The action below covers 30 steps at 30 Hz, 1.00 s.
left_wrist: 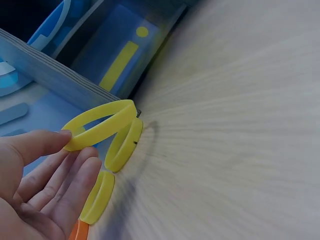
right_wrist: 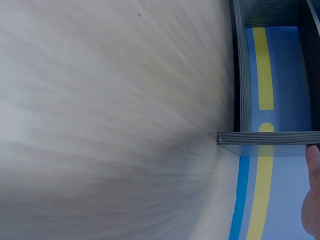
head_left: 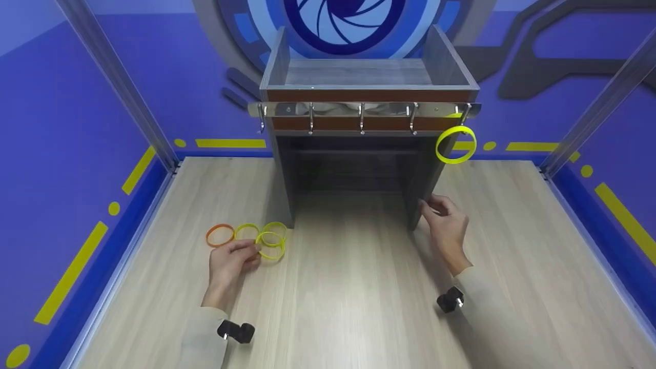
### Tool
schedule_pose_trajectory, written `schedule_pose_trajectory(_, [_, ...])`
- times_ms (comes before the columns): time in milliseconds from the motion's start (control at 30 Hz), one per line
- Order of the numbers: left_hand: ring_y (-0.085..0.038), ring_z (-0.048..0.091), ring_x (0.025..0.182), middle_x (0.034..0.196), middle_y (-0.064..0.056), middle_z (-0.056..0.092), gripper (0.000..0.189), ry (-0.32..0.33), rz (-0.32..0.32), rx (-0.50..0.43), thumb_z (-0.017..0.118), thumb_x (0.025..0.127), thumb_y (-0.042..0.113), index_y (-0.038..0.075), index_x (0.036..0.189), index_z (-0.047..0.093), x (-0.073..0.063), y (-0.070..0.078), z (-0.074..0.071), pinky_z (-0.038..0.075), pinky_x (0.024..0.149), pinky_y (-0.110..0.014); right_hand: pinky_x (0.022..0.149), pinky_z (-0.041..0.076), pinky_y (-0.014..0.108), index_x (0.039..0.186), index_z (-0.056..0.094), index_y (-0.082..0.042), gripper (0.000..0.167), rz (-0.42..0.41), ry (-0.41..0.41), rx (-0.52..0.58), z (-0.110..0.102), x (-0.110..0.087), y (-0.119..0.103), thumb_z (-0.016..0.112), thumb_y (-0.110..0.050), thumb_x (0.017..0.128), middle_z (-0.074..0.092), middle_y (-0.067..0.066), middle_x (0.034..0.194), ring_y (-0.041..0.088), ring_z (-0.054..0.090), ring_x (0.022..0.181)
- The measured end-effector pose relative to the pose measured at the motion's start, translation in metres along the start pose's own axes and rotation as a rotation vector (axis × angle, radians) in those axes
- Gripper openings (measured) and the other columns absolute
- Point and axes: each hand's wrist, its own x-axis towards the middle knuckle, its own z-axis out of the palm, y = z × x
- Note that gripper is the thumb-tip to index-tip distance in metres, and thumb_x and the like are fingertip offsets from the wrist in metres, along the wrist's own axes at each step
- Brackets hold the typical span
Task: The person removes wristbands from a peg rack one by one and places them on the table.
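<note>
My left hand (head_left: 230,261) pinches a thin yellow ring (left_wrist: 102,125) between thumb and fingers, tilted up from the tabletop. Close beside it lie two more yellow rings (left_wrist: 123,145) and an orange ring (head_left: 220,235), in a row on the wood surface. At the right, my right hand (head_left: 447,225) touches the lower outer side of the grey rack's right side panel (head_left: 424,197); in the right wrist view a fingertip (right_wrist: 312,152) meets this panel, most of the hand being out of frame. Another yellow ring (head_left: 456,161) hangs from the rightmost hook.
The grey wooden rack (head_left: 369,133) stands at the back, with an open tray on top and a metal strip (head_left: 335,109) of several hooks across its front. Purple walls (head_left: 66,128) with yellow marks enclose the wood-grain tabletop (head_left: 348,297) at the back and sides.
</note>
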Motion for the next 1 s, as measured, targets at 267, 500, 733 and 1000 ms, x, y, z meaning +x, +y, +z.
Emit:
schedule_pose_trajectory(267, [-0.021, 0.078, 0.077, 0.092, -0.019, 0.078, 0.023, -0.037, -0.034, 0.124, 0.076, 0.094, -0.002, -0.014, 0.114, 0.073, -0.001, -0.009, -0.004, 0.066, 0.073, -0.030, 0.081, 0.059, 0.014, 0.110, 0.075, 0.010, 0.018, -0.011, -0.004, 0.004, 0.001, -0.001, -0.001, 0.078, 0.004, 0.094, 0.075, 0.025, 0.106, 0.015, 0.073, 0.092])
schedule_pose_trajectory(500, [-0.021, 0.077, 0.077, 0.092, -0.020, 0.077, 0.022, -0.041, -0.016, 0.172, 0.074, 0.093, -0.005, -0.015, 0.112, 0.073, 0.000, -0.016, -0.007, 0.066, 0.071, -0.029, 0.082, 0.060, 0.015, 0.112, 0.074, 0.009, 0.019, 0.026, -0.006, 0.007, 0.001, -0.001, 0.000, 0.078, 0.001, 0.094, 0.075, 0.023, 0.108, 0.015, 0.072, 0.094])
schedule_pose_trajectory(733, [-0.020, 0.077, 0.077, 0.092, -0.021, 0.077, 0.019, -0.046, 0.018, 0.237, 0.075, 0.092, -0.004, -0.013, 0.109, 0.075, -0.002, -0.015, -0.007, 0.066, 0.070, -0.027, 0.081, 0.060, 0.015, 0.111, 0.074, 0.010, 0.019, 0.022, 0.012, 0.004, 0.003, 0.000, -0.002, 0.078, 0.002, 0.094, 0.075, 0.024, 0.106, 0.013, 0.072, 0.091])
schedule_pose_trajectory(1000, [-0.020, 0.077, 0.074, 0.087, -0.016, 0.078, 0.016, -0.037, 0.073, 0.319, 0.078, 0.090, -0.004, -0.011, 0.105, 0.078, -0.005, -0.015, -0.010, 0.065, 0.066, -0.025, 0.084, 0.060, 0.017, 0.116, 0.075, 0.005, 0.024, 0.112, 0.011, 0.019, 0.003, 0.007, 0.028, 0.080, -0.005, 0.095, 0.076, 0.018, 0.111, 0.014, 0.073, 0.095])
